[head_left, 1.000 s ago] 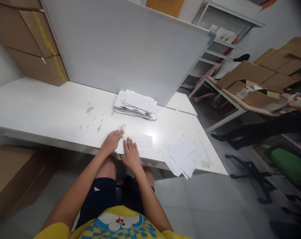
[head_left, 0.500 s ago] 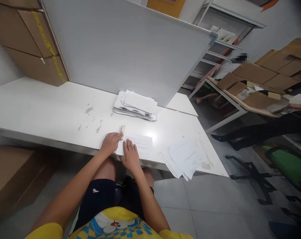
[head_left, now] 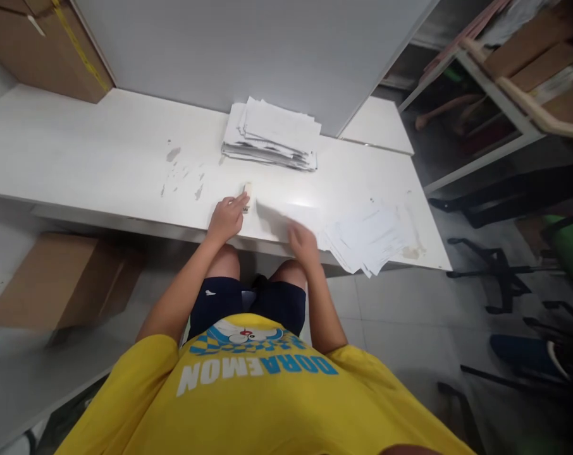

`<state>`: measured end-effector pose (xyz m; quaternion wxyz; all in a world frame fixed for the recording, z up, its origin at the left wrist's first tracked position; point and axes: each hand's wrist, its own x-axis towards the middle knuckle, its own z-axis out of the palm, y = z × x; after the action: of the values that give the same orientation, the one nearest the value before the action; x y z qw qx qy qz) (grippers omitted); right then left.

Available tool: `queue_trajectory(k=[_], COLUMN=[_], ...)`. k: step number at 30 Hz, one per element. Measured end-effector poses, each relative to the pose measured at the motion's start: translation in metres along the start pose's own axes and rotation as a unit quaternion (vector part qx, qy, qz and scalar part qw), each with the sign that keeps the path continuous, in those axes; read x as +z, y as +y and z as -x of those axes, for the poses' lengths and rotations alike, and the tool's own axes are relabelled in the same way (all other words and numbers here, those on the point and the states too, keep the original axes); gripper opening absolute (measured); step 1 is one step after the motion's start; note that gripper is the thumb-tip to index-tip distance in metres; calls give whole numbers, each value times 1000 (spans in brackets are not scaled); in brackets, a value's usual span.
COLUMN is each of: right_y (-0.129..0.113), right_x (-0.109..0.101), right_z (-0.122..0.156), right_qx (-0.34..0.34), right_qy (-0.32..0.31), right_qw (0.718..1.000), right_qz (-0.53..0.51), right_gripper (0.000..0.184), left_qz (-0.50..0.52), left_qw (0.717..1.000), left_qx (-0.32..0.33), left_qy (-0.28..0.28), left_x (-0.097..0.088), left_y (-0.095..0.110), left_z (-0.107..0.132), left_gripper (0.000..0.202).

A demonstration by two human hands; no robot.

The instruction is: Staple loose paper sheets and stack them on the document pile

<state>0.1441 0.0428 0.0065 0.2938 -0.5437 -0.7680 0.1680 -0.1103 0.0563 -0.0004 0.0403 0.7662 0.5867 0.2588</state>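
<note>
My left hand (head_left: pixel 227 218) is closed with its fingers on a small cream stapler (head_left: pixel 248 188) near the desk's front edge. The hand covers part of it. A little to the right, my right hand (head_left: pixel 304 243) pinches a white sheet of paper (head_left: pixel 277 213). The paper is tilted up off the desk and blurred by motion; I cannot tell if it is one sheet or more. Close to the right of this hand lies a loose, fanned-out pile of printed sheets (head_left: pixel 367 237), some corners hanging over the edge. A thick stack of papers (head_left: pixel 277 136) sits behind the stapler.
The white desk (head_left: pixel 125 164) has grey stains. A whiteboard (head_left: pixel 248 57) stands along its back. One cardboard box (head_left: pixel 44 50) is at the back left, another cardboard box (head_left: pixel 49 278) below the desk. Chair legs (head_left: pixel 490 272) and another person's legs (head_left: pixel 514 193) are at the right.
My right hand has gone from lying flat on the paper to gripping it, raising it and shifting right. My left hand stays at the stapler. The view has tipped downward.
</note>
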Motion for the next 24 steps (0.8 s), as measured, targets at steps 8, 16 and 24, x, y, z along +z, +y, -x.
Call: queue_trajectory(k=[8, 16, 24], right_y=[4, -4, -4], right_x=[-63, -57, 8], right_z=[-47, -197, -277], right_qx=[73, -151, -153], right_qy=[366, 207, -9], right_qw=[928, 951, 963], right_qz=[-14, 175, 220], right_gripper=[95, 77, 51], left_qz=[33, -12, -45], left_qw=[997, 996, 992], left_qx=[-46, -79, -94], left_qy=[48, -32, -65], left_x=[10, 3, 0], left_y=[-6, 1, 6], left_z=[-2, -3, -7], left_gripper=[56, 57, 60])
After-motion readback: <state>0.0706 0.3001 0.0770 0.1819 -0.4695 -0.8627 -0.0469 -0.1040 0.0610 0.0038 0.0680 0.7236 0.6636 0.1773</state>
